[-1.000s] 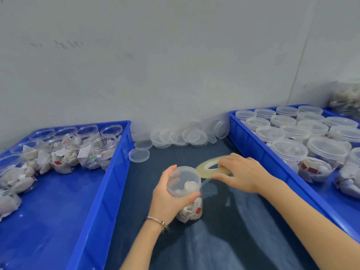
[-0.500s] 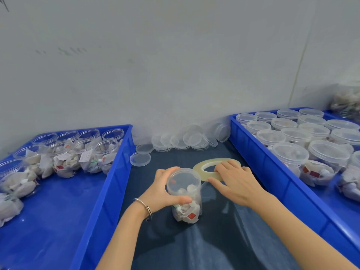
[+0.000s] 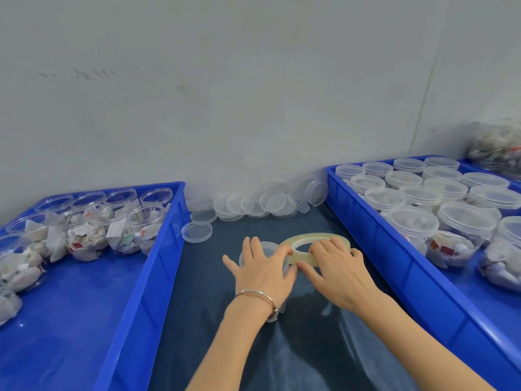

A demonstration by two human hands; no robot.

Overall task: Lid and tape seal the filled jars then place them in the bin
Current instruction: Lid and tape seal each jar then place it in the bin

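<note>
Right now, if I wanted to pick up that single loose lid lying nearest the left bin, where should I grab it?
Probably by its rim, from above. The loose lid lies flat on the dark mat, open side up, so its thin raised edge is the only part to pinch. Come from the near right side, where the mat is bare; the left bin wall stands close on its other side.

No text, brand or number can be read anywhere in the head view. The packets inside the open jars in the left bin (image 3: 158,249) carry small white paper tags (image 3: 116,229) with faint print and red square marks (image 3: 76,245), all too small and blurred to make out. The packets in the lidded jars of the right bin (image 3: 375,235) show similar red labels (image 3: 446,250), equally illegible.
</note>
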